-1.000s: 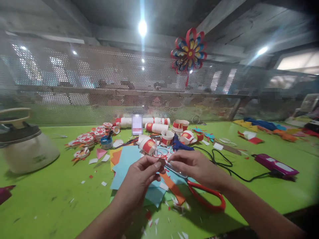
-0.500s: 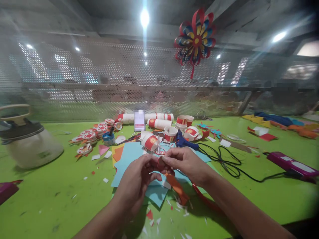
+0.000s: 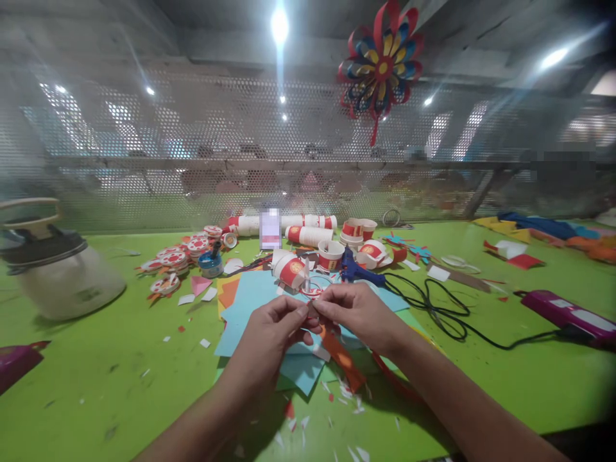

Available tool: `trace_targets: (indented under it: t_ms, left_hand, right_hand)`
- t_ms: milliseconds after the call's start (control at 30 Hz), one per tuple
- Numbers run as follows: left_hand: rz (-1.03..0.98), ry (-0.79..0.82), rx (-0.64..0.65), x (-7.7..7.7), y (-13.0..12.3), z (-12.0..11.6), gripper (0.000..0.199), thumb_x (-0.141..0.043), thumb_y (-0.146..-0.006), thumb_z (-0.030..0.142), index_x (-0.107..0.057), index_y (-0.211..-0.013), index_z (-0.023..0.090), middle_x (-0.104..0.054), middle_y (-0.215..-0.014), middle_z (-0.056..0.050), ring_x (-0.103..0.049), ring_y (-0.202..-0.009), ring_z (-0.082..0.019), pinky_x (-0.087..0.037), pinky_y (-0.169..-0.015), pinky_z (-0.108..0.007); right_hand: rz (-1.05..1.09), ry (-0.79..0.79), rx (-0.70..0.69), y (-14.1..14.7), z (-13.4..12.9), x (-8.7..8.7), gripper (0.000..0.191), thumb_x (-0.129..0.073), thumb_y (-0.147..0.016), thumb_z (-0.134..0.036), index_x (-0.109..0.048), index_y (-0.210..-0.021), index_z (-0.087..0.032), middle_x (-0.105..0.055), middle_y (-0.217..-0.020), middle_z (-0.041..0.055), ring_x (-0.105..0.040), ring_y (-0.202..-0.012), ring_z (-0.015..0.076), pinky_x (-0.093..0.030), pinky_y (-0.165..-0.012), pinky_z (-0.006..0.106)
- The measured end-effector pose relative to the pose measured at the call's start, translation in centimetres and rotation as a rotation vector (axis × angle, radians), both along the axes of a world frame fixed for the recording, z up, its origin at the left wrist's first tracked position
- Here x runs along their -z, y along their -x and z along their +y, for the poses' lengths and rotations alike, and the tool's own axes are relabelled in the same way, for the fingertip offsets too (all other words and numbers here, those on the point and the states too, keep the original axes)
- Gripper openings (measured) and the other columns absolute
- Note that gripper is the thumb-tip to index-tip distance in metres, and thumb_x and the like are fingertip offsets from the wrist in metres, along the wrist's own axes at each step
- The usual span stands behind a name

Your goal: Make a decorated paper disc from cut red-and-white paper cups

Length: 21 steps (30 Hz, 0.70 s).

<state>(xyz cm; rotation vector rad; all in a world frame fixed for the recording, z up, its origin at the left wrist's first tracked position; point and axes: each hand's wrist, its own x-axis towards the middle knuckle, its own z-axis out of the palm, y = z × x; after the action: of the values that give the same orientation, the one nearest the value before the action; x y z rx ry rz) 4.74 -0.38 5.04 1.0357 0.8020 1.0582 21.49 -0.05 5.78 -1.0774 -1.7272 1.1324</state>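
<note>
Both hands meet over a pile of light blue paper sheets. My left hand pinches with thumb and forefinger at one side of a small reddish piece of paper. On its other side, the fingertips of my right hand are closed on the same piece, which they mostly hide. Below the fingers lies an orange paper strip. Just beyond the hands, a paper cup rests on its side. A blue glue gun lies behind my right hand.
Stacked paper cups lie along the back, near more cups. Red-and-white paper turtles and a blue jar are at left, beyond a large container. A black cable runs to a purple power strip. Scraps litter the front.
My left thumb and forefinger have come up and closed in a pinch beside the right fingertips. The right hand stays nearly in place. The view has tilted slightly.
</note>
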Motion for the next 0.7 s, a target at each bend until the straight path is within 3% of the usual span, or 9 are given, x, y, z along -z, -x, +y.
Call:
trace_targets:
  t_ms: [200, 333, 700]
  left_hand:
    - [0.031, -0.023, -0.051, 0.2, 0.0, 0.0, 0.024, -0.078, -0.066, 0.033, -0.065, -0.069, 0.013, -0.067, -0.067, -0.006, -0.061, -0.068, -0.016, -0.048, -0.059, -0.024]
    - [0.026, 0.02, -0.067, -0.1, 0.0, -0.1, 0.023, -0.078, -0.065, 0.032, -0.065, -0.068, 0.013, -0.069, -0.066, -0.007, -0.062, -0.067, -0.017, -0.048, -0.059, -0.025]
    - [-0.05, 0.089, 0.0, 0.1, 0.3, 0.1, 0.013, -0.072, -0.074, 0.023, -0.068, -0.073, 0.011, -0.072, -0.073, -0.009, -0.063, -0.065, -0.013, -0.049, -0.062, -0.022]
  right_hand:
    - [-0.05, -0.071, 0.152, 0.2, -0.1, -0.4, 0.027, -0.058, -0.082, -0.036, -0.06, -0.067, -0.015, -0.054, -0.056, -0.0012, -0.048, -0.052, 0.0111, -0.036, -0.051, 0.025]
    - [0.129, 0.015, 0.263, -0.6, 0.3, -0.4, 0.03, -0.064, -0.077, -0.044, -0.058, -0.066, -0.017, -0.055, -0.057, -0.0028, -0.046, -0.051, 0.0101, -0.037, -0.051, 0.025]
    - [0.335, 0.268, 0.159, -0.6, 0.2, 0.0, 0.03, -0.076, -0.067, -0.039, -0.06, -0.067, -0.014, -0.062, -0.061, -0.0009, -0.053, -0.051, 0.0084, -0.04, -0.052, 0.023]
